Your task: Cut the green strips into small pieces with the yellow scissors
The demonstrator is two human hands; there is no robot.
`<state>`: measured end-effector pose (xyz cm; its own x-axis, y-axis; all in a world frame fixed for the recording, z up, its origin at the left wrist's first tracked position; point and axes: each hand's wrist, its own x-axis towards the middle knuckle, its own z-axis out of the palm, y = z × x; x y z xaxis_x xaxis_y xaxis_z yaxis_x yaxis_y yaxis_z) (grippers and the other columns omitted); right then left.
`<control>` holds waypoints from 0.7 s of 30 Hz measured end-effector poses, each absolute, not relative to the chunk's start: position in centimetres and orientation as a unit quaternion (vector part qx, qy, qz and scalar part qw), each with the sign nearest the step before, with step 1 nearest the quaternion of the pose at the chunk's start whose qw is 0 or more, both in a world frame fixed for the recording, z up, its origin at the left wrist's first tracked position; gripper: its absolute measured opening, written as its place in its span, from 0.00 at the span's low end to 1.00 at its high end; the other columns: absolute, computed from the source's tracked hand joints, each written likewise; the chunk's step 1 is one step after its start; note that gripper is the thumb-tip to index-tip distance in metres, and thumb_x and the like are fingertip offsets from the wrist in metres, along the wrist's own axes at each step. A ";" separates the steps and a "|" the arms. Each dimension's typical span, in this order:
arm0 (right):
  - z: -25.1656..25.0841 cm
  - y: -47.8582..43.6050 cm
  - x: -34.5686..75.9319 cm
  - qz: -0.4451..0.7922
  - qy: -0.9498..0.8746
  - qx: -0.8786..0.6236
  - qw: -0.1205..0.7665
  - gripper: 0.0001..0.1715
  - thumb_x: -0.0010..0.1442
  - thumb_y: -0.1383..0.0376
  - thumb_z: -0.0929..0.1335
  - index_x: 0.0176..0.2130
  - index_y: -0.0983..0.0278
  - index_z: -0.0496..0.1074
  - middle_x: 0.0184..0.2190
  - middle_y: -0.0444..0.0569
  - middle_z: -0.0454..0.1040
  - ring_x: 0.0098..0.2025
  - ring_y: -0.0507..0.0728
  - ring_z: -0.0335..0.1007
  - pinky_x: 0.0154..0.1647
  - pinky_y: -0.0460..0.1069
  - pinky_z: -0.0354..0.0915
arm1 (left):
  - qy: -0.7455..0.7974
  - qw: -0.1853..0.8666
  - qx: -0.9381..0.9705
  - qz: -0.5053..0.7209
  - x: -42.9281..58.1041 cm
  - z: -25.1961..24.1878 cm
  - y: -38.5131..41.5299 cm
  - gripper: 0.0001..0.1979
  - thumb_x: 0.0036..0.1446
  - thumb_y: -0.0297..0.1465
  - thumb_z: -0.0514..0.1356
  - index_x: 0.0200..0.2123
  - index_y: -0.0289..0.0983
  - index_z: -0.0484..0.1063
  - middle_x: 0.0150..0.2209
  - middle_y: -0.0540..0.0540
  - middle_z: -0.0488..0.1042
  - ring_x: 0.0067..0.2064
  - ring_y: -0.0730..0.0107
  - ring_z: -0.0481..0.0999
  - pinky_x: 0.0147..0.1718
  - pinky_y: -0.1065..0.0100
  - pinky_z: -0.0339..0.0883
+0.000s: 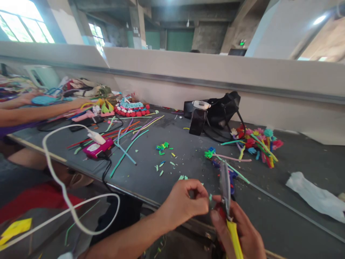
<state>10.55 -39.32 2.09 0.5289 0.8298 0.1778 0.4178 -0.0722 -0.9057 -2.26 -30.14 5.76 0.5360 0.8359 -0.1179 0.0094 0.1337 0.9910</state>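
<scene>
Over the front edge of the table, my left hand (187, 199) is closed in a pinch, its fingertips turned toward my right hand. A small pale green bit (210, 197) shows between the two hands; whether my left fingers grip it I cannot tell. My right hand (239, 228) is wrapped round scissors (225, 181) with a yellow and red handle, blades pointing up and seemingly together. Just behind the blades lies a blue glue gun (232, 180), partly hidden. Green clippings (183, 177) lie beyond my left hand. A green and blue tuft (209, 153) sits farther back.
Loose pipe cleaners (129, 153) and a magenta power socket (98, 147) with a white cable lie left. A phone (198, 122) leans before a black bag (225, 109). Fuzzy flowers (260, 142) and a plastic bag (315, 196) lie right. Another person's arm (40, 115) reaches in at left.
</scene>
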 end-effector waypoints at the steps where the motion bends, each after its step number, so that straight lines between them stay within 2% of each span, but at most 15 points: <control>1: 2.1 -39.3 10.8 0.215 -0.424 -0.704 0.528 0.29 0.54 0.44 0.71 0.45 0.61 0.76 0.24 0.41 0.75 0.23 0.52 0.72 0.30 0.44 0.70 | 0.351 0.627 0.630 0.296 -2.3 5.7 -30.4 0.02 0.41 0.27 0.61 0.22 0.36 0.70 0.22 0.53 0.65 0.27 0.74 0.62 0.28 0.71 0.54; 6: 1.4 -39.1 11.9 0.310 -0.387 -0.682 0.537 0.30 0.49 0.48 0.75 0.45 0.63 0.76 0.26 0.44 0.78 0.23 0.53 0.74 0.23 0.43 0.69 | 0.303 0.472 0.774 0.293 -2.2 5.3 -31.2 0.04 0.41 0.26 0.64 0.21 0.35 0.69 0.22 0.53 0.66 0.28 0.74 0.65 0.33 0.70 0.57; 10: 1.9 -39.2 11.4 0.326 -0.350 -0.677 0.559 0.31 0.50 0.48 0.74 0.48 0.63 0.74 0.25 0.43 0.76 0.22 0.52 0.71 0.18 0.42 0.64 | 0.313 0.462 0.788 0.262 -2.2 5.4 -31.0 0.03 0.42 0.26 0.63 0.21 0.36 0.71 0.22 0.53 0.66 0.28 0.74 0.66 0.33 0.71 0.58; 12: 2.5 -39.2 11.0 0.308 -0.326 -0.696 0.561 0.31 0.50 0.47 0.74 0.47 0.62 0.74 0.25 0.42 0.75 0.20 0.50 0.68 0.18 0.42 0.63 | 0.322 0.496 0.770 0.239 -2.4 5.6 -30.7 0.02 0.43 0.28 0.63 0.23 0.36 0.72 0.23 0.53 0.67 0.28 0.74 0.66 0.31 0.72 0.57; 15: 3.1 -39.3 10.8 0.293 -0.318 -0.709 0.557 0.30 0.50 0.48 0.74 0.47 0.61 0.73 0.24 0.41 0.74 0.17 0.49 0.65 0.17 0.42 0.63 | 0.350 0.595 0.701 0.180 -2.6 5.9 -30.1 0.06 0.46 0.33 0.62 0.24 0.36 0.73 0.22 0.53 0.66 0.27 0.74 0.63 0.27 0.73 0.55; 21: 3.0 -39.3 10.8 0.265 -0.360 -0.707 0.549 0.26 0.51 0.50 0.73 0.45 0.61 0.72 0.25 0.42 0.76 0.21 0.50 0.69 0.20 0.43 0.64 | 0.354 0.754 0.538 0.128 -2.6 4.9 -29.9 0.11 0.42 0.37 0.66 0.25 0.34 0.72 0.21 0.54 0.65 0.26 0.76 0.60 0.26 0.71 0.52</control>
<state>10.81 -39.33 2.98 0.6013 0.7987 0.0206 0.2175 -0.1388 -0.9661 -2.58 -29.90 4.90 0.7169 0.5743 -0.3953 0.1866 0.3881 0.9025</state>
